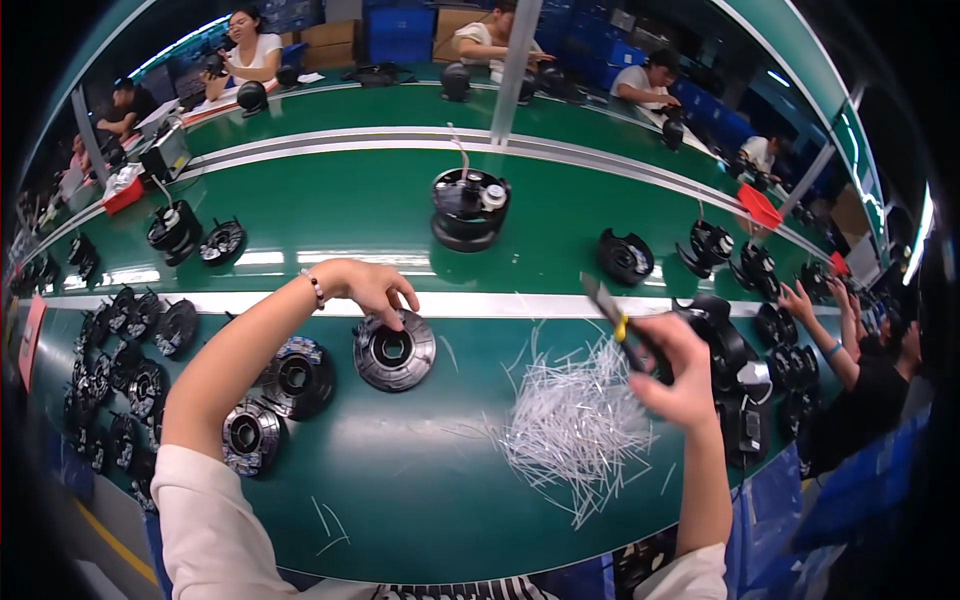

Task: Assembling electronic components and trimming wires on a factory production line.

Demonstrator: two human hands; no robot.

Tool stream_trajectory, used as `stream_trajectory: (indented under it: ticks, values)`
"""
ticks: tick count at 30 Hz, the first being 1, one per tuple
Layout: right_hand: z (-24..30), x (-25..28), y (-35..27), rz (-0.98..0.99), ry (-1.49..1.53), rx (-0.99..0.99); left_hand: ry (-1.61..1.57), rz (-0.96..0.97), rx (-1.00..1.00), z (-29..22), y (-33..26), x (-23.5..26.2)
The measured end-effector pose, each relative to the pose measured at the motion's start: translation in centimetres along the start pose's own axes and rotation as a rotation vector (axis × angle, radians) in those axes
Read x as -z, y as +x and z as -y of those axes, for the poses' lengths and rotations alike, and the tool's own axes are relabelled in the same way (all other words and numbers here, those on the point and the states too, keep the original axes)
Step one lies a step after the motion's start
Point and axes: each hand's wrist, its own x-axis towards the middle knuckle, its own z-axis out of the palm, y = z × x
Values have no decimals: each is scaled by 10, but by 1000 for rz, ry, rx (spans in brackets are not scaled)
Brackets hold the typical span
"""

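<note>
My left hand (368,288), a beaded bracelet at its wrist, reaches over the far rim of a round black plastic housing (372,372). Its bent fingers grip that rim, and part of the fingertips is hidden. The housing lies on the green bench with its ringed centre hole facing up. In my right hand (680,365) is a pair of cutting pliers (612,308) with black and yellow handles, the jaws pointing up and away to the left. Below the pliers spreads a heap of thin clear cut plastic strips (575,425). Two similar housings (297,378) with circuit boards lie left of the held one.
Several black round parts (145,385) crowd the bench's left side, and black housings (715,335) stand at right. Across the white rail, a green conveyor belt (350,230) carries a black assembly (470,210) with a wire. Co-workers sit beyond; another person's arms (830,335) reach in at right.
</note>
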Motion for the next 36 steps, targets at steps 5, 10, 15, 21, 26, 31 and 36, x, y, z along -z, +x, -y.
stream_trajectory:
  ticks: [5,10,15,21,26,31,36]
  values:
    - [-31,-27,91,-158,-359,-152,-722,-552,-145,-28,38,21]
    - [-43,-55,141,-194,-502,-205,-1475,-635,-309,-54,147,9]
    - [-45,-50,147,-197,-585,-104,-1567,-668,-527,-67,153,3]
    - [-20,-27,120,-41,-770,354,-1163,-467,-438,-72,74,-24]
    - [3,-30,100,-3,-905,509,-984,-379,-390,-74,17,-44]
    - [34,-30,89,42,-991,534,-935,-409,-433,-81,-20,-48]
    - [57,-22,75,25,-1080,531,-840,-369,-485,-95,-49,-47]
